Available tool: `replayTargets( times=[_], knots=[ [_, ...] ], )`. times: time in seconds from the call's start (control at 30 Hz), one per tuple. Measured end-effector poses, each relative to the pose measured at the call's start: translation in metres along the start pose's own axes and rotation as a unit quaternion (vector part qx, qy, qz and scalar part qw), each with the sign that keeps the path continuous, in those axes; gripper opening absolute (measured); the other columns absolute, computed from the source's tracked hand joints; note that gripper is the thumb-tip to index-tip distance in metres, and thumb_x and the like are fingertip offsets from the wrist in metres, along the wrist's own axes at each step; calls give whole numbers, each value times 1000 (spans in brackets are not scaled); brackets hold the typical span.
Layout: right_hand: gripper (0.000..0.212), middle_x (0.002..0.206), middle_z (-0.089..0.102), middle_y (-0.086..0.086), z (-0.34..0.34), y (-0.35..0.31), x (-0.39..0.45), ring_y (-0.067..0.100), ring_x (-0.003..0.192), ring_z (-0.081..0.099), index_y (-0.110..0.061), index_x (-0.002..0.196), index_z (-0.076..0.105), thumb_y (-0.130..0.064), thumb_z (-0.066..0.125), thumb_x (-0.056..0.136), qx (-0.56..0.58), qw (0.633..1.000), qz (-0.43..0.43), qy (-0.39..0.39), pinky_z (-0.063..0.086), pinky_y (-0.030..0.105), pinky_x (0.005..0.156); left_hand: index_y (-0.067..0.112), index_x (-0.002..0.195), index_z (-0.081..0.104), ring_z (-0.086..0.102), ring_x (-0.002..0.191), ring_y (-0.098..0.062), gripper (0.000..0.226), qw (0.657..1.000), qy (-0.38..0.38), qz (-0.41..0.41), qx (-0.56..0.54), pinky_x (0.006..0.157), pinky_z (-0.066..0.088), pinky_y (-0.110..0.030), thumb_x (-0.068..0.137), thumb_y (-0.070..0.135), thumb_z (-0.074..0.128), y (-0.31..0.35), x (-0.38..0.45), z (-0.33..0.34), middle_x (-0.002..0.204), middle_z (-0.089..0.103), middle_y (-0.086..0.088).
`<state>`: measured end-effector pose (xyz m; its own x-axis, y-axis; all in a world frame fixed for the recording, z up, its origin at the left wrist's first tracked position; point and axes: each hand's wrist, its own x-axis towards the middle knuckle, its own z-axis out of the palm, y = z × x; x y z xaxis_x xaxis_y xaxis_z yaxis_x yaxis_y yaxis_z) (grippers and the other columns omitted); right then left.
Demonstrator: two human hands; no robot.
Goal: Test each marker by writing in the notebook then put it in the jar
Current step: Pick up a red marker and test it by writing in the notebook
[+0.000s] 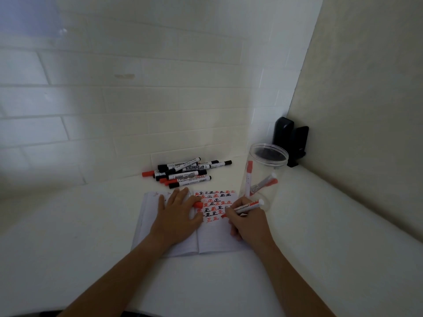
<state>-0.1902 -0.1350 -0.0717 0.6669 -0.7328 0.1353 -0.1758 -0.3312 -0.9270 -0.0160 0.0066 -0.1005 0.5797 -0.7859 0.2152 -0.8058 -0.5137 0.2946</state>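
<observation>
White brick-patterned walls meet at a corner behind a plain white tabletop (91, 225), where two small black upright devices (290, 138) stand against the far right corner. Near the middle of the tabletop lies an open white paper notebook (206, 239), its right page covered in rows of small red and black written marks. The person's left hand (176, 216) lies flat across the notebook's centre fold, fingers spread and pressing the pages down, with a red marker cap (198, 204) poking out from under the fingers; whether the fingers pinch it or merely cover it, I cannot tell. The right hand (248, 221) is curled around a white-barrelled red whiteboard marker (246, 208), holding it like a pen with the red tip touching the right page just below the written rows. Just beside the notebook's far right corner stands a clear plastic jar (263, 177) with no lid, holding a few red-capped markers (248, 179), one leaning upright against the wall, the others slanting lower down. Toward the far edge of the tabletop, beyond the notebook, a loose pile of black-capped and red-capped white markers (185, 172) lies heaped close to the wall.
</observation>
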Motion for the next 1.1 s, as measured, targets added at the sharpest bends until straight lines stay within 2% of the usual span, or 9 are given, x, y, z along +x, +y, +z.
replayTargets(
  times=[0.2,0.43,0.6,0.87,0.93,1.03,1.1],
  knots=[
    [18,54,67,12,0,1,-1,26,42,59,-8,84,63,-21,70,95,-17,1000,-5,-9,50,27,40,45,146,31,4,153,-21,75,1000,-1,1,-2,121,-2,-56,79,74,14,1,0,0,164,16,3],
    [16,54,66,13,1,1,-1,19,40,56,-11,82,64,-19,71,94,-16,1000,-8,-19,42,22,39,46,145,33,5,152,-21,73,1000,3,-2,-5,121,0,-57,80,73,15,1,-1,1,164,18,4],
    [15,53,65,15,0,3,-2,24,40,56,-7,83,61,-14,69,94,2,1000,9,4,47,28,41,46,145,33,6,153,-21,73,1000,5,-1,-5,121,0,-56,80,73,15,1,-1,0,164,18,3],
    [14,52,65,16,-1,3,-1,20,37,54,-4,83,60,-12,68,92,9,1000,16,17,47,28,41,47,146,31,4,153,-20,72,1000,4,4,-12,121,-1,-55,81,73,13,2,-3,-4,164,17,4],
    [15,51,64,14,0,2,-1,20,36,53,-7,83,59,-13,67,94,11,1000,4,18,45,28,41,46,146,33,4,153,-20,68,1000,7,4,-24,121,-1,-55,85,69,14,3,-3,-4,164,17,4],
    [18,53,62,3,0,-2,-1,11,39,51,-10,84,57,-16,69,96,20,996,-69,46,42,24,41,42,142,44,11,152,-20,45,998,34,1,-61,122,3,-54,102,53,27,3,-3,-3,161,26,3],
    [13,66,64,-5,-2,-5,-2,3,51,54,-16,89,60,-15,73,94,12,991,-122,56,44,20,47,39,132,56,29,145,-19,33,992,76,24,-95,119,20,-55,103,41,40,1,-2,-3,151,41,1]
  ],
)
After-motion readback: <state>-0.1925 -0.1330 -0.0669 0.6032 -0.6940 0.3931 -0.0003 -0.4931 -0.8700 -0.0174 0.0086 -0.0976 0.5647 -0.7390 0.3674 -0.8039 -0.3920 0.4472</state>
